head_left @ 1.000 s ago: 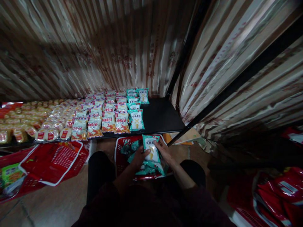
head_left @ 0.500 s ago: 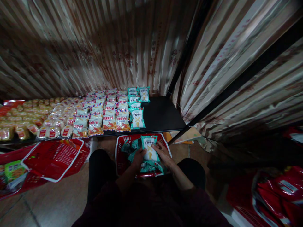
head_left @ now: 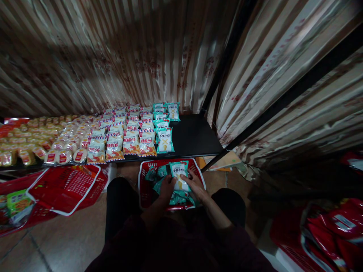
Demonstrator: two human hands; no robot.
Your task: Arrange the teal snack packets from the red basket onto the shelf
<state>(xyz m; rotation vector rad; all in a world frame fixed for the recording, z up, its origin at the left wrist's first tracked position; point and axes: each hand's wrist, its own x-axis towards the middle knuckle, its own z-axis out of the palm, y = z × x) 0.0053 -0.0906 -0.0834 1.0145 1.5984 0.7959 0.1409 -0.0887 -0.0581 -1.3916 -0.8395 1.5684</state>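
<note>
Between my two hands is a teal and white snack bag point(head_left: 179, 175), held upright above a red basket point(head_left: 144, 166) with a white rim. My left hand point(head_left: 167, 189) is closed on the bag's left edge. On the other side, my right hand point(head_left: 196, 185) grips the right edge, fingers across the front. More teal snack bags point(head_left: 160, 175) lie loose in the basket below. Just beyond it, a matching row of teal bags point(head_left: 165, 139) stands on the black shelf point(head_left: 195, 136), with one more bag point(head_left: 172, 112) at the back.
Left of the teal row are orange and white snack bags point(head_left: 147, 142) and small round wrapped packs point(head_left: 64, 155). Another red basket point(head_left: 68, 185) sits on the floor at left. Red packages point(head_left: 340, 226) lie at lower right. A black post point(head_left: 249, 128) slants beside the shelf's right end.
Both hands keep hold of the same snack bag over the basket, and it has barely shifted. The view has tilted very slightly.
</note>
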